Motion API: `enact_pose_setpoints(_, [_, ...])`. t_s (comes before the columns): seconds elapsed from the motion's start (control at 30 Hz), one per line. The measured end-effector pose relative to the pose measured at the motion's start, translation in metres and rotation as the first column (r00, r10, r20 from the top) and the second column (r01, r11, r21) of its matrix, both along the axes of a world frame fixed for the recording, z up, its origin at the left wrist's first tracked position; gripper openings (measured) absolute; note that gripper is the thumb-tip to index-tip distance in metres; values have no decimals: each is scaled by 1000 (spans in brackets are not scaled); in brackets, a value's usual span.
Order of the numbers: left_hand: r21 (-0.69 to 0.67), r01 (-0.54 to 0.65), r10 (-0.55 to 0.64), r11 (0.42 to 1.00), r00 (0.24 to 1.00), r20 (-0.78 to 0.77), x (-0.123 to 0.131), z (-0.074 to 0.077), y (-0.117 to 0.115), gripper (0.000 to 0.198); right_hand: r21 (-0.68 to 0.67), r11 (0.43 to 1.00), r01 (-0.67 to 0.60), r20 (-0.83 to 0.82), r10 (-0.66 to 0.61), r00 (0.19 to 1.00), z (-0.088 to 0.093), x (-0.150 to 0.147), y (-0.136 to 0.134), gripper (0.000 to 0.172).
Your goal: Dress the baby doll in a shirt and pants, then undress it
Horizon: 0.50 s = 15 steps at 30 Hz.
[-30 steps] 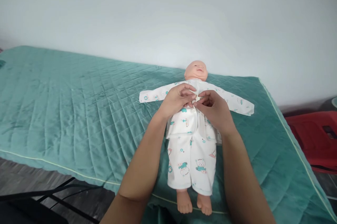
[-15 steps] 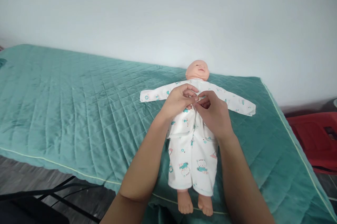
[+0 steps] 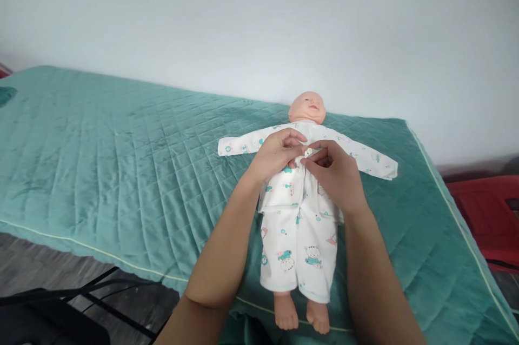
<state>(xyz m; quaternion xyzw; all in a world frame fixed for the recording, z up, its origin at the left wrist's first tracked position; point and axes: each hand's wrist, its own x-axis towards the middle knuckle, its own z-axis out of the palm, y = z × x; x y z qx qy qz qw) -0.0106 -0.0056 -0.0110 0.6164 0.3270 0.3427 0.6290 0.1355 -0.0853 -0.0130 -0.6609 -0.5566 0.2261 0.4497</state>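
A baby doll (image 3: 307, 107) lies on its back, head toward the wall and bare feet toward me. It wears a white printed shirt (image 3: 279, 189) with both sleeves spread out, and matching trousers (image 3: 298, 256). Over the doll's chest, my left hand (image 3: 279, 153) pinches the shirt's front edge. Opposite it, my right hand (image 3: 334, 172) is closed with thumb and forefinger on the same shirt front. Between the fingertips shows a small pale button (image 3: 308, 152). How far it sits in the cloth I cannot tell.
A green quilted cover (image 3: 121, 172) lies over the table, its pale-piped edge hanging at the front. Behind stands a white wall (image 3: 259, 26). A red plastic chair (image 3: 486, 215) is at the right. A black bag-like object (image 3: 52, 320) and dark metal bars are at lower left.
My right fingertips have shifted slightly right, away from the left ones, and the pale button now shows between them. The left hand stays nearly in place.
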Motion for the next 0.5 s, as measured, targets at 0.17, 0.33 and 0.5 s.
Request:
enact_pose_setpoints(0.17, [17, 16, -16, 1000, 999, -41, -3, 1, 2, 17, -21, 1000, 16, -17, -16, 1000, 0, 2, 0, 27])
enact_pose_setpoints(0.33, [17, 73, -72, 997, 996, -62, -12, 0, 5, 14, -59, 998, 15, 19, -14, 1000, 4, 4, -3, 30])
enact_pose_setpoints(0.5, [64, 225, -210, 972, 961, -182, -22, 3, 6, 16, -133, 988, 73, 274, -34, 961, 13, 3, -16, 24])
